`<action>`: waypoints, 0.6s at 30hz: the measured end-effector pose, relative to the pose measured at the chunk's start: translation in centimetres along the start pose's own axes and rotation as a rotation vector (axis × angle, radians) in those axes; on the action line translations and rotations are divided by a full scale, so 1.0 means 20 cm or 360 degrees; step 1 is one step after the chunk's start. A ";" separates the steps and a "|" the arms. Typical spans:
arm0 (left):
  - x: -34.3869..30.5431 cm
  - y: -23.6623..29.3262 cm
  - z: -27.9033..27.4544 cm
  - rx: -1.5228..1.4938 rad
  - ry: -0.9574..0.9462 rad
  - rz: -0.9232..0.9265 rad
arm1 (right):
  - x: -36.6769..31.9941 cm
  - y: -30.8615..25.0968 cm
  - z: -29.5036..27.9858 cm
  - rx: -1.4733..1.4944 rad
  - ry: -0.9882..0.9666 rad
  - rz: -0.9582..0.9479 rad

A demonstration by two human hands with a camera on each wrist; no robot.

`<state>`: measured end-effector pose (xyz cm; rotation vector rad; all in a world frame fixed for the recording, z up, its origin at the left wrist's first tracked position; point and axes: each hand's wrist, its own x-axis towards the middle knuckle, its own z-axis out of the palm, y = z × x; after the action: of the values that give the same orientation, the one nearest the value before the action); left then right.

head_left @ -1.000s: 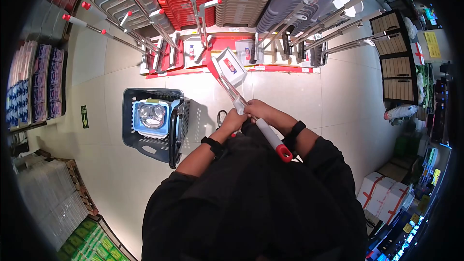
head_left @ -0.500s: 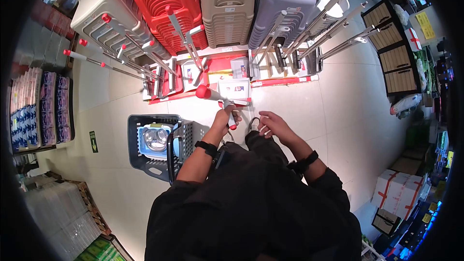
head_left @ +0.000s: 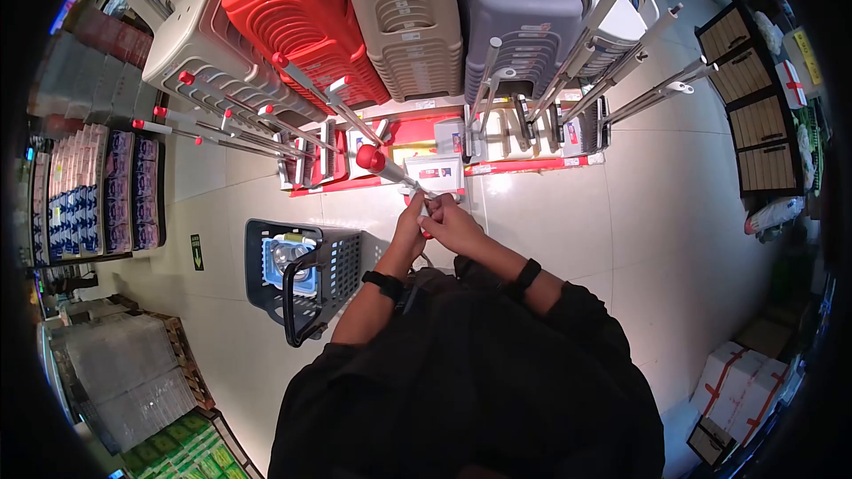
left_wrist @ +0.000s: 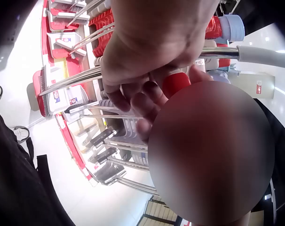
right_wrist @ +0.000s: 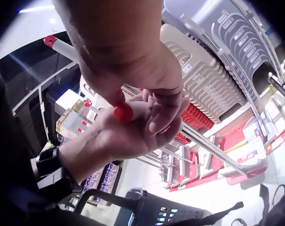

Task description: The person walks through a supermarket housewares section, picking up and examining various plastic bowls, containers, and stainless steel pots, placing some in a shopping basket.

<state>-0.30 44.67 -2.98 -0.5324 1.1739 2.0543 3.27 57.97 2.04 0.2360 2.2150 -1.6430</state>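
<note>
Head view: my left hand [head_left: 410, 220] and right hand [head_left: 454, 223] both clasp the steel-poled mop with red plastic caps [head_left: 395, 173] above a shop aisle's glossy cream tile floor [head_left: 550, 213]. Swinging it could topple the leaning mops [head_left: 232, 121] on the red display rack [head_left: 417, 131]. Left wrist: my fingers [left_wrist: 119, 96] curl round the pole [left_wrist: 72, 81]. Right wrist: my fingers [right_wrist: 163, 110] pinch a red cap [right_wrist: 122, 113], which might slip.

Glossy cream floor tiles [head_left: 657, 213] run beneath stacked plastic stools [head_left: 399, 18] and shelving [head_left: 98, 186].
</note>
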 end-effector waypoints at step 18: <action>-0.05 0.44 0.09 0.0773 0.0203 0.0092 | 0.38 -0.09 -0.18 0.0617 -0.0088 0.0202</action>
<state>-6.22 42.85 3.54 -0.3961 1.7136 1.7103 -5.09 60.24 1.63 0.4173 1.7859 -1.9671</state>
